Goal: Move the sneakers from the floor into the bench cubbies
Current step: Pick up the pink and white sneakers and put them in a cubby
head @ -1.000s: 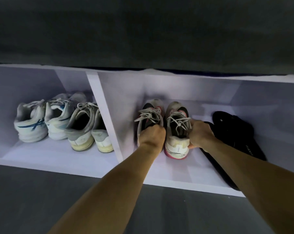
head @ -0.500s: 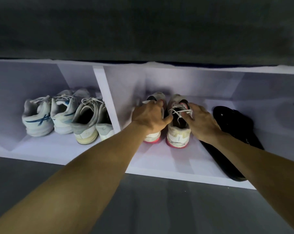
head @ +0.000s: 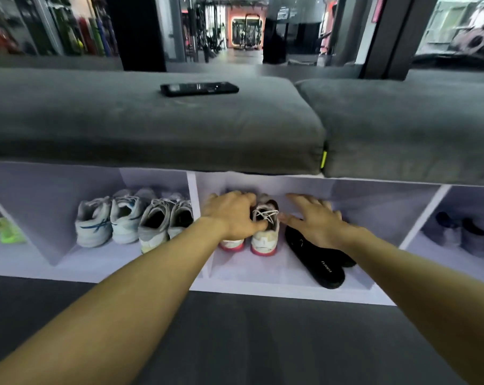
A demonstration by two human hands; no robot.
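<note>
A pair of white sneakers with pink soles stands in the middle cubby of the white bench [head: 263, 294], heels toward me. My left hand [head: 231, 215] lies over the left sneaker [head: 232, 243], fingers curled around its top, so only its heel shows. Its thumb touches the right sneaker [head: 265, 234], whose laces and heel are visible. My right hand [head: 315, 220] hovers just right of that sneaker with fingers spread, holding nothing, above a pair of black slippers [head: 315, 259].
The cubby to the left holds two pairs of white sneakers [head: 93, 223] [head: 163, 226]. A green shoe [head: 9, 232] sits at far left and dark shoes [head: 463, 234] at far right. Grey cushions [head: 152, 129] top the bench, with a black phone [head: 199, 88] on them.
My right hand has let go of the right sneaker and spread open to its right. The camera has tilted up and back, so the cushions and the room behind now show.
</note>
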